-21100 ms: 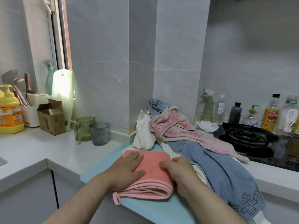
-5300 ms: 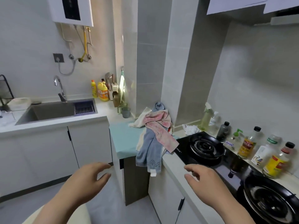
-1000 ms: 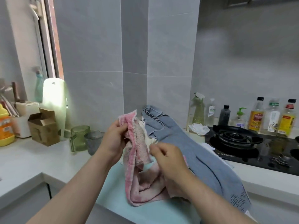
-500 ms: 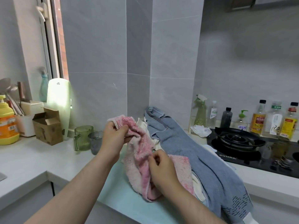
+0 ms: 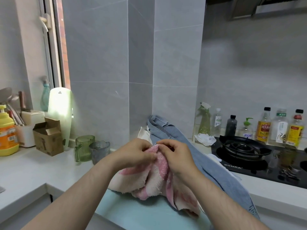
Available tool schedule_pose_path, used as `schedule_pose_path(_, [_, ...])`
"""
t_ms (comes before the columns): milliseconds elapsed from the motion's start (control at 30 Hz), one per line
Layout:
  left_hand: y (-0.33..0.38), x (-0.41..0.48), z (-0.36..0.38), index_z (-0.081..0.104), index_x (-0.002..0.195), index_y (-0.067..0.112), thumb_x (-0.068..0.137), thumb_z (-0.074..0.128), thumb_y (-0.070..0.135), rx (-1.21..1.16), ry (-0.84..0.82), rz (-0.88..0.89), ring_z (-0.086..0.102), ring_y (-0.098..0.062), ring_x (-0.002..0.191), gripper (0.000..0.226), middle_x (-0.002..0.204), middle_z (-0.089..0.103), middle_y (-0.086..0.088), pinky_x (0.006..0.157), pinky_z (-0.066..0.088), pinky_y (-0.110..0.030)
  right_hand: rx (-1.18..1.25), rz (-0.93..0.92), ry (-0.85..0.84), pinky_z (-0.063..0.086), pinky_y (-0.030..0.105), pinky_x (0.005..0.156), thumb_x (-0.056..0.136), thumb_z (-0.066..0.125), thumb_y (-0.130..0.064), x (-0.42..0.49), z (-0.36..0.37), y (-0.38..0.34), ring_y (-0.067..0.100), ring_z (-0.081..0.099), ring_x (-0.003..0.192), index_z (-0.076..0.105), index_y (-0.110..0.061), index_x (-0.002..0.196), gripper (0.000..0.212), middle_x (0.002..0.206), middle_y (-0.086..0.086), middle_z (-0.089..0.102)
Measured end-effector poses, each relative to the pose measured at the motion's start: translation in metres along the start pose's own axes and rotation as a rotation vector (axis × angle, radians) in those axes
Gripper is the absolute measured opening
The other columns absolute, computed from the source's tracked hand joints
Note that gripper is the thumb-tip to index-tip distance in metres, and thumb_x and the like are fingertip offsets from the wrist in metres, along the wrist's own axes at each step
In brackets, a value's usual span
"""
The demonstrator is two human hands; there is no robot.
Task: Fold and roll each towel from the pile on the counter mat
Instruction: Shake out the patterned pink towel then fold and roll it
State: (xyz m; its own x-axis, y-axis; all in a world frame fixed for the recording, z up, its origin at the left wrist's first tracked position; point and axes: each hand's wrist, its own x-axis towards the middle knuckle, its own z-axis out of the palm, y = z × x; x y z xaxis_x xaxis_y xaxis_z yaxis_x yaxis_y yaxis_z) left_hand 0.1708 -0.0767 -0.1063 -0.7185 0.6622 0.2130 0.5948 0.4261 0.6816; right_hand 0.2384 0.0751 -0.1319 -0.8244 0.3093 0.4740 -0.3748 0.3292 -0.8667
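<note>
We pinch the bunched pink towel [image 5: 156, 178] with left hand [image 5: 137, 153] and right hand [image 5: 177, 157]; a slipped edge would likely skew our fold.

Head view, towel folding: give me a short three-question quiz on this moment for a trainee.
1. True or false: the left hand and the right hand both pinch the pink towel at its top edge.
2. The blue towel lies: A) right of the pink towel, B) inside a sink, C) over the burner.
3. Fill in: the pink towel's lower folds rest on the light-blue ____.
Key: 1 true; 2 A; 3 mat.
</note>
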Motion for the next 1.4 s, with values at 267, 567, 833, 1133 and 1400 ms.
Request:
schedule_pose_path(267, [0.013,0.018,-0.020,0.061,0.070,0.012,0.093,0.061,0.016,-0.215,0.339,0.014,0.043,-0.006,0.052,0.023,0.059,0.052,0.004,0.048,0.034,-0.021,-0.130,0.048,-0.229,0.047,0.026,0.060,0.081,0.070,-0.005,-0.004,-0.024,0.009,0.006,0.056,0.063,0.070,-0.004,0.079,0.002,0.070,0.001,0.064])
schedule_pose_path(567, [0.040,0.038,-0.077,0.058,0.073,0.013,0.098,0.051,0.018,-0.409,0.589,0.046,0.051,-0.016,0.055,0.026,0.062,0.057,-0.003,0.058,0.040,-0.029,-0.161,0.181,-0.385,0.046,0.026,0.064,0.078,0.071,-0.002,0.013,-0.083,-0.001,0.014,0.057,0.067,0.067,-0.003,0.076,0.005,0.072,0.005,0.063])
schedule_pose_path(833, [0.054,0.051,-0.096,0.063,0.082,0.007,0.097,0.053,0.021,-0.554,0.716,0.024,0.058,-0.021,0.063,0.023,0.070,0.061,-0.012,0.064,0.047,-0.033,-0.054,0.226,-0.192,0.050,0.033,0.061,0.092,0.060,-0.006,0.034,-0.119,-0.029,0.021,0.057,0.066,0.069,0.000,0.079,0.017,0.073,0.011,0.063])
schedule_pose_path(1133, [0.057,0.059,-0.041,0.067,0.076,0.017,0.091,0.055,0.007,-0.282,0.437,0.019,0.057,-0.011,0.066,0.022,0.070,0.064,0.004,0.055,0.043,-0.020,0.126,0.226,-0.054,0.049,0.034,0.070,0.088,0.041,0.014,0.064,-0.093,-0.054,0.025,0.060,0.073,0.073,-0.010,0.089,0.040,0.089,0.012,0.071])
schedule_pose_path(1400, [0.046,0.055,-0.020,0.073,0.090,0.012,0.095,0.056,0.005,-0.416,0.196,0.084,0.063,-0.013,0.071,0.019,0.076,0.070,-0.001,0.069,0.052,-0.032,-0.330,0.027,-0.297,0.038,0.021,0.065,0.075,0.076,-0.029,0.044,-0.055,-0.027,0.003,0.048,0.068,0.069,-0.046,0.081,0.020,0.075,-0.008,0.056])
